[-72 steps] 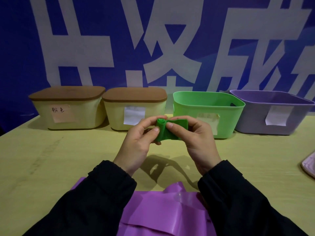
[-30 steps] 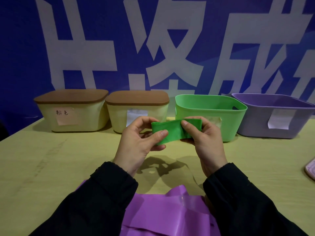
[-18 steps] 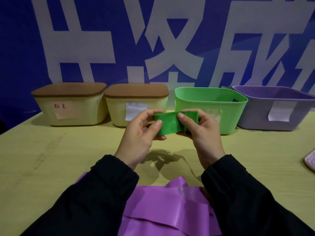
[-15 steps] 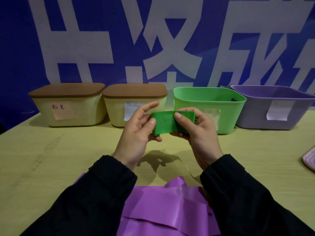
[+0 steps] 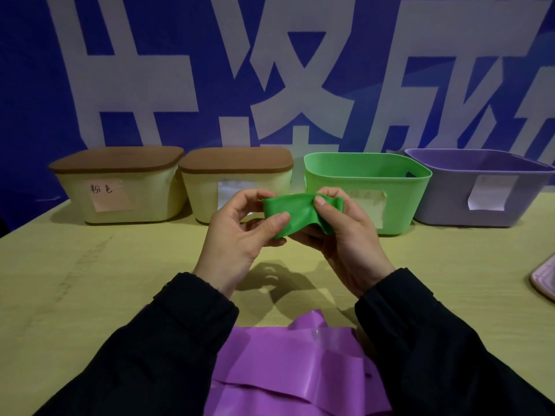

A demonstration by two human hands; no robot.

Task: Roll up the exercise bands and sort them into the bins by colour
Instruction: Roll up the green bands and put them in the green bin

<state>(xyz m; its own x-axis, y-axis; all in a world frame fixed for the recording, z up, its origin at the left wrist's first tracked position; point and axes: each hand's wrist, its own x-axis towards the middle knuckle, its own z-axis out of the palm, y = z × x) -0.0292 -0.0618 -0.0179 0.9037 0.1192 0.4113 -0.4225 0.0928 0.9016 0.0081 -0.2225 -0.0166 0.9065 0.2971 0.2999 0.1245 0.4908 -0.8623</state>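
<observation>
A green exercise band, folded into a short flat strip, hangs in the air above the table's middle. My left hand pinches its left end between thumb and fingers. My right hand pinches its right end, thumb on top. Just behind them stands the open green bin, and to its right the open purple bin. A purple band lies unrolled and creased on the table near me, between my sleeves.
Two cream bins with brown lids, one at the far left with a pink label, the other beside it, stand in the same row. A pink object shows at the right edge. A blue banner hangs behind the yellow table.
The small green roll held 2.4 s ago has been opened out into a flat strip. Both hands still hold it and now pull its ends slightly apart, so it sags in the middle.
</observation>
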